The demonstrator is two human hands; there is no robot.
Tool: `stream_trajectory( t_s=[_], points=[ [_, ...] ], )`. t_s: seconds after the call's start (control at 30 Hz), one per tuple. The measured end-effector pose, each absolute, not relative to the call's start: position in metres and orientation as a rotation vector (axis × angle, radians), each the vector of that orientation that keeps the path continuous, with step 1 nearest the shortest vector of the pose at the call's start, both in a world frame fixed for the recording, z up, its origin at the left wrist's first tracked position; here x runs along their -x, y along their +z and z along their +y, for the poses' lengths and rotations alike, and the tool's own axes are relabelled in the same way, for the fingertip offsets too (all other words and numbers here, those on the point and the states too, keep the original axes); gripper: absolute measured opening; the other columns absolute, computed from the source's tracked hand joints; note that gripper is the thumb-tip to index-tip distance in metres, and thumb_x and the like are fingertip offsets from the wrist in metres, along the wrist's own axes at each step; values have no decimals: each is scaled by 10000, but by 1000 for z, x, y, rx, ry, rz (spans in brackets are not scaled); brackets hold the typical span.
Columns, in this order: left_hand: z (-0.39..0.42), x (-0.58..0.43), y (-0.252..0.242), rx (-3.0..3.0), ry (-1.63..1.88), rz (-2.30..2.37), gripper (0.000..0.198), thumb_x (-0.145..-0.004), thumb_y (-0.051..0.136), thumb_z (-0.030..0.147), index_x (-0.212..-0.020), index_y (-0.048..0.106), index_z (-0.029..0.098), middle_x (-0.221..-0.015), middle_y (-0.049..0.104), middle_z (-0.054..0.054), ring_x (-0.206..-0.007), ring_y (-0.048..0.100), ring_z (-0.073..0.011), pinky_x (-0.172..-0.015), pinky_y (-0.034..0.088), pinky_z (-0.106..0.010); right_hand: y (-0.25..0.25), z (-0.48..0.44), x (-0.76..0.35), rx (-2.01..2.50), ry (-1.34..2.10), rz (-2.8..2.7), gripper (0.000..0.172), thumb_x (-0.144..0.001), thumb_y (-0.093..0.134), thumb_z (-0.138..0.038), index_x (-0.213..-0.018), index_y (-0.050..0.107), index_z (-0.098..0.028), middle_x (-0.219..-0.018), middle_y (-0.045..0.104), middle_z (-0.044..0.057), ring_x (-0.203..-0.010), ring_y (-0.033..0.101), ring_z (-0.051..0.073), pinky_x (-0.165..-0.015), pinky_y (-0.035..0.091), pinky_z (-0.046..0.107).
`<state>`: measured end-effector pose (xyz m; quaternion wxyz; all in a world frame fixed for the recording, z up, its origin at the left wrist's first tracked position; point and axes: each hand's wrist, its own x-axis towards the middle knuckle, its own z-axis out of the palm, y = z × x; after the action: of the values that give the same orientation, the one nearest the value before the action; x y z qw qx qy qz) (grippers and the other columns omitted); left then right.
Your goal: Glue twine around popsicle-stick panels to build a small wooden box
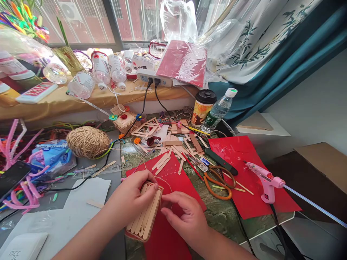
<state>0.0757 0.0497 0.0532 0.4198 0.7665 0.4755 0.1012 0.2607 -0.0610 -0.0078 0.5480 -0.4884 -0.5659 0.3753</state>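
My left hand point(141, 193) is closed around a small box-like piece made of wooden craft sticks point(146, 216), tilted above a red sheet point(173, 180). Brown twine runs along the edges of the stick piece. At its right edge, the thumb and fingers of my right hand point(184, 213) are bent around a thin strand of twine point(168, 184). The strand loops up behind the piece. Further back on the left lies a ball of twine point(88, 142). The underside of the stick piece is hidden.
Loose craft sticks point(173, 144) lie in a heap beyond my hands. Orange-handled scissors point(218, 186) rest right of the red sheet. A pink glue gun point(267, 180) lies on another red sheet. A lidded cup point(203, 108) and a water bottle point(219, 110) stand behind.
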Motion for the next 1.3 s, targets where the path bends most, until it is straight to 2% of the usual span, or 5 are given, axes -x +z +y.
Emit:
stream_trajectory(
  t_s=[0.5,0.73,1.3],
  points=[
    [50,-76,55,-1937,259,1175,184,-1000,558,376,-910,647,243,-960,763,-29,-914,693,-254,-791,497,-343,-10,-61,-261,1104,803,-1387,336,-957,759,-151,-1267,793,-276,-1000,844,52,-861,791,185,-836,649,281],
    [50,-75,53,-1944,247,1166,160,-999,555,350,-917,646,247,-969,753,-12,-910,684,-241,-792,480,-341,-10,-64,-261,1096,812,-1395,382,-979,729,-138,-1323,775,-298,-1065,846,61,-932,797,198,-873,646,297],
    [49,-74,53,-1953,266,1164,179,-999,560,365,-902,647,243,-957,760,-22,-902,689,-247,-785,481,-335,-13,-64,-260,1087,814,-1419,408,-993,714,-160,-1375,739,-299,-1026,820,61,-887,765,200,-843,645,314]
  ],
)
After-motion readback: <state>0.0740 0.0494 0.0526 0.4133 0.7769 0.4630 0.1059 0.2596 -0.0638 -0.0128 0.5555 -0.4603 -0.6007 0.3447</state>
